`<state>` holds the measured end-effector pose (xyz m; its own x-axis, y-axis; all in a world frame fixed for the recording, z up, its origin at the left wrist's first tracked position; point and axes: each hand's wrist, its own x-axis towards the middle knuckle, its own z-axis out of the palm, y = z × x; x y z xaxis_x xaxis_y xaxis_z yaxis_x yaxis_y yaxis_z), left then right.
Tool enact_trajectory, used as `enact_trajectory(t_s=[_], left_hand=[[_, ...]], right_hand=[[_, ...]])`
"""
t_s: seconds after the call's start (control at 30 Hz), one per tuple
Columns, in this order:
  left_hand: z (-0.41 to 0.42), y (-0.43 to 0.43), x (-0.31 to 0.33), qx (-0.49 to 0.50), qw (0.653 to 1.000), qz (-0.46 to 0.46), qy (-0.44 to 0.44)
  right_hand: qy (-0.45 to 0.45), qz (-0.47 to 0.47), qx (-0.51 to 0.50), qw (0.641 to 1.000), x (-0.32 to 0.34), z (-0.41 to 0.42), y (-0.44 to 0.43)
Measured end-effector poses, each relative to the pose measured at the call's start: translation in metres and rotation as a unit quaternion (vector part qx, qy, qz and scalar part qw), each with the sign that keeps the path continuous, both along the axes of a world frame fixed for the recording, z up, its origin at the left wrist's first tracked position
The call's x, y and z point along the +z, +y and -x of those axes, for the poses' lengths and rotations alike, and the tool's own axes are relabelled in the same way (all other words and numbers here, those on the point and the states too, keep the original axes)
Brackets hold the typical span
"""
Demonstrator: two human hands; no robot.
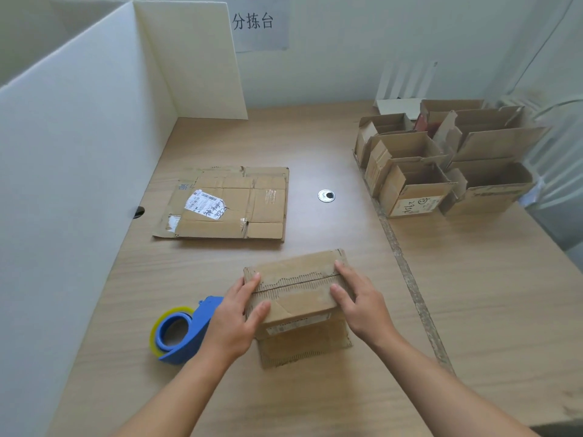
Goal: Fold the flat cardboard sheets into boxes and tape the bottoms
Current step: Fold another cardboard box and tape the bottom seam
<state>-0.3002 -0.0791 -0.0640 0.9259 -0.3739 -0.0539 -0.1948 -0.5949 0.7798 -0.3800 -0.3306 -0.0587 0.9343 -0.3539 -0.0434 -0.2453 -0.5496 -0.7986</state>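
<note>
A small folded cardboard box (299, 294) stands upside down on the wooden table, its two bottom flaps closed and meeting along a jagged seam. My left hand (235, 316) holds its left end, fingers on top and thumb on the near flap. My right hand (359, 298) holds its right end the same way. A blue tape dispenser (183, 329) with a clear-yellowish roll lies just left of my left hand. A stack of flat cardboard sheets (227, 206) with a white shipping label lies farther back on the left.
Several folded open boxes (441, 162) are grouped at the back right. A round metal cable grommet (326, 195) sits in the table's middle. White foam panels (79, 152) wall off the left side and back. A rough seam (407, 279) runs down the table on the right.
</note>
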Motion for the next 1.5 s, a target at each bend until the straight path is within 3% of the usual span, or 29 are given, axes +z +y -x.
enact_trajectory(t_s=[0.13,0.27,0.4,0.6,0.7,0.8,0.87,0.93,1.1,1.27,1.5], left_hand=[[-0.005,-0.005,0.003,0.016,1.000,-0.010,-0.012],[-0.009,-0.006,0.008,0.019,1.000,-0.004,-0.022],[-0.010,-0.006,0.008,0.024,0.999,0.004,-0.023],[-0.014,0.007,0.008,-0.024,1.000,-0.012,0.011],[-0.016,0.033,0.009,0.005,0.999,-0.036,-0.023],[-0.018,0.067,0.002,0.052,0.981,-0.176,-0.069],[-0.017,0.081,-0.007,0.027,0.945,-0.322,-0.039],[-0.012,0.085,-0.018,0.002,0.913,-0.407,0.004],[-0.004,0.083,-0.032,0.049,0.916,-0.397,0.015],[-0.007,0.087,-0.036,0.015,0.904,-0.428,-0.012],[-0.016,0.095,-0.017,0.032,0.928,-0.370,-0.005]], right_hand=[[0.049,0.039,0.018,0.998,0.001,-0.010,-0.001],[0.022,0.228,0.060,0.972,0.008,-0.019,0.004],[0.035,0.289,0.161,0.943,0.012,-0.028,0.036],[0.033,0.284,0.111,0.952,0.005,-0.031,0.042],[0.039,0.288,0.113,0.950,0.006,-0.032,0.043],[0.042,0.291,0.119,0.948,0.007,-0.032,0.043],[0.041,0.292,0.123,0.948,0.008,-0.033,0.042],[0.038,0.298,0.129,0.945,0.009,-0.035,0.041],[0.030,0.318,0.136,0.938,0.012,-0.040,0.036],[0.043,0.303,0.137,0.942,0.013,-0.041,0.034],[0.035,0.295,0.135,0.945,0.012,-0.040,0.033]])
